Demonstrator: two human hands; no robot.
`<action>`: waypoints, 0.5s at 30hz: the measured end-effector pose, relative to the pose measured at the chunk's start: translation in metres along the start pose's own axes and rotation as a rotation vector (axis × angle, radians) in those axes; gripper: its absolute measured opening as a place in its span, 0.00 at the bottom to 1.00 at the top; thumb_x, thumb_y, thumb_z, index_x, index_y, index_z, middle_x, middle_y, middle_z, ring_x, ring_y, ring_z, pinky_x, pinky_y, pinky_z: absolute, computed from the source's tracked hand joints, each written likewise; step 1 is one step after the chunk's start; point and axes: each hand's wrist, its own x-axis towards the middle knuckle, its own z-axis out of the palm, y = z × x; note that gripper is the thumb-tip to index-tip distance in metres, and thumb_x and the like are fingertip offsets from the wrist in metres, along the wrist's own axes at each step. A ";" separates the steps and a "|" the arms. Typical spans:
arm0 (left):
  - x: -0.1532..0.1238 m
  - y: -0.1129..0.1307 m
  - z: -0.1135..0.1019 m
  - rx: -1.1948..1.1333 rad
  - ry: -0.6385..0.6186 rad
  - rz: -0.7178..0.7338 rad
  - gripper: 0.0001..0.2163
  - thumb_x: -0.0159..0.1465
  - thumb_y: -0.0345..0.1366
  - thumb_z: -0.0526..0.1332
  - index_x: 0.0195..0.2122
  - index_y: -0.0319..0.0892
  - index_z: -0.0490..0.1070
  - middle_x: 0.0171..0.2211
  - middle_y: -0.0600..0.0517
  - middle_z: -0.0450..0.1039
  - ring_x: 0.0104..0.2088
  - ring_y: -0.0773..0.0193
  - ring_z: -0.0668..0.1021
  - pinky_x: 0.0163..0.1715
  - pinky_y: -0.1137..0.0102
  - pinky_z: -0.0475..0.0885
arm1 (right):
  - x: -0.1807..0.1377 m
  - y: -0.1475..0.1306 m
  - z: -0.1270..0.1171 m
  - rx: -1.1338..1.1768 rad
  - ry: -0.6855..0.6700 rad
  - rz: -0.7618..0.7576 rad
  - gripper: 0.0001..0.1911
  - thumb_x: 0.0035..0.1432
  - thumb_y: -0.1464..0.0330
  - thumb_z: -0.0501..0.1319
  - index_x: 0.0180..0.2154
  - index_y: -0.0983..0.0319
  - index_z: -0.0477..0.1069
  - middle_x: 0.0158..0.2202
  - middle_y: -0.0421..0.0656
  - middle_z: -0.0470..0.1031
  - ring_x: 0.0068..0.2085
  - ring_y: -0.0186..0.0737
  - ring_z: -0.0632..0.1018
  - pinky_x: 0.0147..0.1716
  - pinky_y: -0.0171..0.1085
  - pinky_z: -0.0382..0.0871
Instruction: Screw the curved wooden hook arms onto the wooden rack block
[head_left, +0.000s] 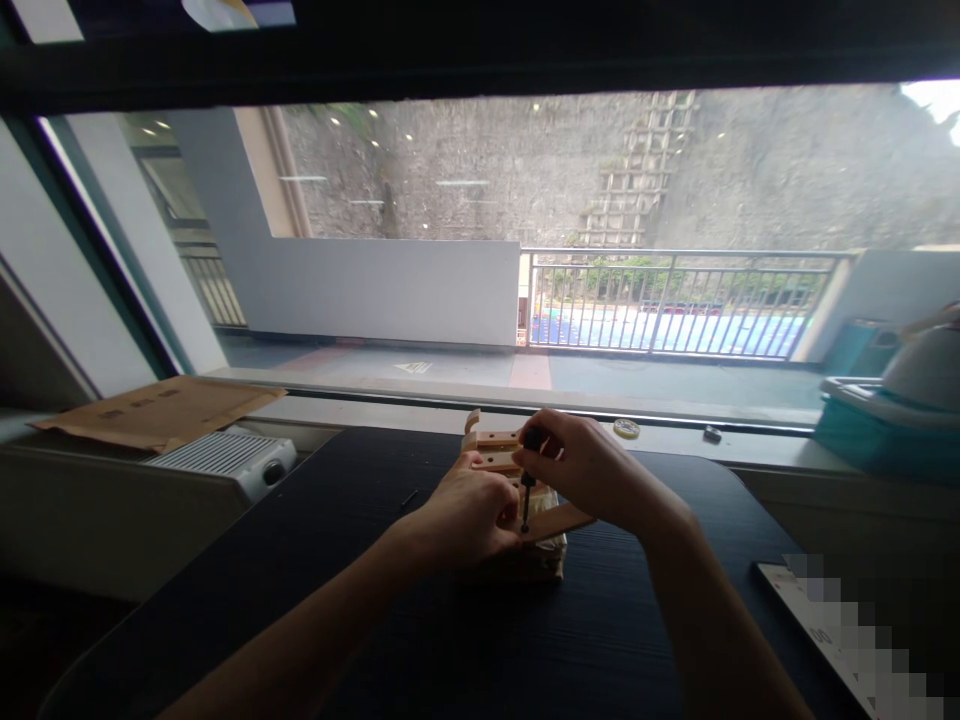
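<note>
A small wooden assembly with several drilled slats (499,438) stands on the black table in front of me. My right hand (585,465) is closed around the dark handle of a screwdriver (528,492), held nearly upright. Its tip meets a wooden strip (559,522) at the near side of the assembly, at a dark spot that may be a screw head. My left hand (465,512) grips the left end of that strip, fingers curled against the wood beside the tip. Part of the assembly is hidden behind both hands.
The black table (345,500) bears a thin dark rod (409,498). Along the window sill are a yellowish tape roll (626,429), a small dark object (712,434) and a teal container (855,430). Brown paper (157,412) lies by a white radiator (232,465) at left.
</note>
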 end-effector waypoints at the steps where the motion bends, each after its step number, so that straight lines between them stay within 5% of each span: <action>1: 0.000 0.000 0.000 -0.001 -0.004 0.000 0.08 0.53 0.36 0.64 0.20 0.41 0.69 0.19 0.59 0.68 0.29 0.67 0.72 0.56 0.57 0.56 | 0.000 -0.001 0.000 0.013 -0.005 -0.014 0.10 0.56 0.63 0.59 0.38 0.61 0.73 0.28 0.39 0.75 0.27 0.34 0.72 0.25 0.33 0.62; 5: 0.001 -0.001 -0.001 -0.011 -0.026 -0.005 0.07 0.53 0.39 0.64 0.22 0.42 0.72 0.22 0.58 0.71 0.32 0.64 0.73 0.55 0.57 0.56 | -0.002 -0.004 -0.003 0.061 -0.005 -0.063 0.14 0.56 0.67 0.59 0.45 0.58 0.73 0.28 0.38 0.75 0.27 0.32 0.71 0.25 0.32 0.63; 15: 0.000 0.001 0.000 -0.005 -0.026 -0.004 0.09 0.54 0.39 0.64 0.21 0.41 0.71 0.22 0.58 0.72 0.33 0.64 0.74 0.55 0.55 0.56 | 0.004 0.012 0.002 -0.017 0.088 0.058 0.11 0.54 0.60 0.61 0.36 0.61 0.70 0.27 0.39 0.73 0.26 0.33 0.71 0.23 0.33 0.62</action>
